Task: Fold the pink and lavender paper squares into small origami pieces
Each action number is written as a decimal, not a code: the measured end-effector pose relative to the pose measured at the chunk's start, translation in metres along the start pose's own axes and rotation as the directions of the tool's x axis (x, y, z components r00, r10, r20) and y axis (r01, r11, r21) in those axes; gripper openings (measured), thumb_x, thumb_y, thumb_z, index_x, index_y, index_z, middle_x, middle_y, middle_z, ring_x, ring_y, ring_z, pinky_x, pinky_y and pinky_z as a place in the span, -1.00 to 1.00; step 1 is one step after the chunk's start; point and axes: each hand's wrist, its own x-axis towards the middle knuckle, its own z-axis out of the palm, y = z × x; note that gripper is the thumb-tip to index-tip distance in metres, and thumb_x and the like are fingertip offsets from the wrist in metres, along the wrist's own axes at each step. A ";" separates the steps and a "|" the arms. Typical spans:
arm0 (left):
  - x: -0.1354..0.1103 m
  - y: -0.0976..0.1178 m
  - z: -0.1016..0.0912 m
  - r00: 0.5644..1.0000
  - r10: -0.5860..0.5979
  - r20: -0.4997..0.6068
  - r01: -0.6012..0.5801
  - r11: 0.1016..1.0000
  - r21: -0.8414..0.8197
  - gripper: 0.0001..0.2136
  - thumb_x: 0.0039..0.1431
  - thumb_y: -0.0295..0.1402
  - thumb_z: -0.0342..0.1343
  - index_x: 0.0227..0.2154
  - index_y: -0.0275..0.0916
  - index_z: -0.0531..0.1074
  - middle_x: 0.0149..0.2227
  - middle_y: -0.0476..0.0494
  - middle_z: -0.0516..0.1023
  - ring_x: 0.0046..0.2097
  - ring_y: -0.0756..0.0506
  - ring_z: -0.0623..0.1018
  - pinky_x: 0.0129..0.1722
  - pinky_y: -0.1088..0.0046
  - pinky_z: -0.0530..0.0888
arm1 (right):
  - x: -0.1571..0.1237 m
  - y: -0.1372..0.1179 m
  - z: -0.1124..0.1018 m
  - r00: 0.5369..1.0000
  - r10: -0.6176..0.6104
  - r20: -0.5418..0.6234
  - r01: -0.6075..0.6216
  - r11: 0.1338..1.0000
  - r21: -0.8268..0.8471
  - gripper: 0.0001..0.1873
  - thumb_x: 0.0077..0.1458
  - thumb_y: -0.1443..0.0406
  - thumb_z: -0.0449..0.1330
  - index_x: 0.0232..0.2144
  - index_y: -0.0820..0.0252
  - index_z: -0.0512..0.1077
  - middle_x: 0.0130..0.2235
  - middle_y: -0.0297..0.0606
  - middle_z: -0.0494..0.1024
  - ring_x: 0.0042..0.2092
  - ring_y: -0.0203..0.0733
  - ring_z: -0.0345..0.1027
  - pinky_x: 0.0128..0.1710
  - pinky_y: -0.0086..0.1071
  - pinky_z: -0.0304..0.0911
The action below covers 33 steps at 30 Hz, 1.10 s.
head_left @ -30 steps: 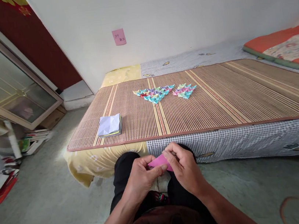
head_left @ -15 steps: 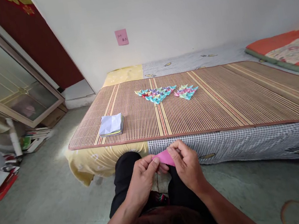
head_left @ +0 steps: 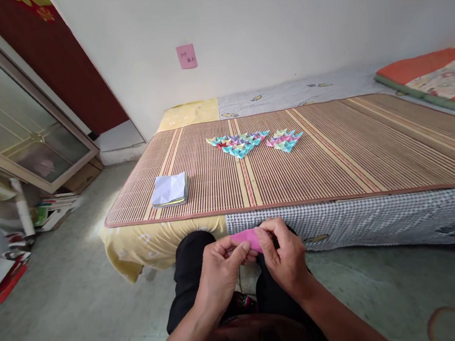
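Note:
A small piece of folded pink paper (head_left: 250,238) is held above my lap, just in front of the bed's edge. My left hand (head_left: 220,264) pinches its left end between thumb and fingers. At the right end, the thumb and curled fingers of my right hand (head_left: 283,253) grip it. Part of the paper is hidden by my fingers. Beyond my hands, a larger group of folded paper pieces (head_left: 238,145) in several colours sits on the mat, with a smaller group (head_left: 285,140) to its right.
A stack of square paper (head_left: 170,190) with a creased pale sheet on top lies on the striped mat (head_left: 209,193). Folded orange and green bedding (head_left: 430,77) is at the far right. A pink note (head_left: 186,56) is stuck to the wall.
My right hand has dropped slightly and my left thumb has slid right along the pink paper. The paper's visible shape has changed; both hands still hold it.

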 end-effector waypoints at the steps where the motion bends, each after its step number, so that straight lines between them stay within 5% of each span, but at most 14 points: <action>1: 0.000 0.000 0.000 1.000 0.015 -0.008 -0.015 1.000 0.003 -0.69 0.07 -0.10 0.41 -0.50 -0.29 0.65 -0.51 -0.15 0.64 -0.43 -0.07 0.53 -0.35 0.44 0.43 | 0.001 -0.001 -0.001 0.999 0.044 0.023 -0.045 0.999 0.029 -0.80 0.38 0.26 0.09 -0.36 0.09 0.33 -0.48 -0.37 0.46 -0.48 -0.23 0.38 -0.44 -0.40 0.28; 9: 0.002 -0.004 0.002 0.999 -0.036 0.015 0.038 0.993 -0.114 -0.71 -0.10 -0.15 0.52 -0.45 -0.28 0.66 -0.50 -0.07 0.60 -0.44 -0.04 0.48 -0.35 0.44 0.43 | 0.007 -0.008 -0.004 0.941 0.269 0.204 -0.316 0.915 0.252 -0.66 0.36 0.11 0.12 -0.45 0.11 0.30 -0.55 -0.43 0.30 -0.54 -0.30 0.20 -0.54 -0.44 0.13; 13: 0.004 -0.003 0.004 0.998 -0.061 -0.025 0.056 0.986 -0.157 -0.74 -0.13 -0.21 0.52 -0.55 -0.29 0.63 -0.58 -0.04 0.55 -0.49 0.00 0.42 -0.40 0.49 0.36 | 0.010 -0.006 -0.004 0.869 0.355 0.345 -0.471 0.806 0.357 -0.61 0.33 0.00 0.14 -0.44 0.10 0.30 -0.55 -0.44 0.29 -0.54 -0.30 0.17 -0.56 -0.44 0.14; 19: 0.009 -0.006 0.000 0.987 -0.112 -0.117 0.084 0.971 -0.224 -0.72 -0.20 -0.25 0.50 -0.67 -0.31 0.56 -0.66 -0.01 0.47 -0.55 0.05 0.33 -0.48 0.53 0.26 | 0.011 -0.004 -0.007 0.762 0.201 0.616 -0.516 0.763 0.389 -0.63 0.28 0.01 0.26 -0.38 0.17 0.43 -0.43 -0.33 0.49 -0.40 -0.26 0.34 -0.43 -0.43 0.28; 27: 0.009 -0.011 -0.006 0.982 -0.117 -0.149 0.078 0.967 -0.244 -0.68 -0.22 -0.22 0.53 -0.68 -0.30 0.52 -0.66 0.00 0.46 -0.57 0.06 0.31 -0.49 0.52 0.24 | 0.003 0.002 -0.003 0.776 0.190 0.602 -0.492 0.779 0.388 -0.60 0.33 0.05 0.20 -0.42 0.22 0.48 -0.48 -0.33 0.47 -0.48 -0.31 0.32 -0.51 -0.48 0.24; 33: 0.008 -0.010 -0.005 0.966 -0.063 -0.251 0.014 0.981 -0.191 -0.68 -0.18 -0.20 0.52 -0.65 -0.30 0.53 -0.66 0.00 0.47 -0.55 0.04 0.34 -0.46 0.51 0.29 | 0.008 0.014 -0.021 0.738 0.243 0.630 -0.533 0.782 0.324 -0.66 0.30 0.12 0.17 -0.46 0.19 0.42 -0.51 -0.36 0.46 -0.53 -0.32 0.31 -0.51 -0.45 0.24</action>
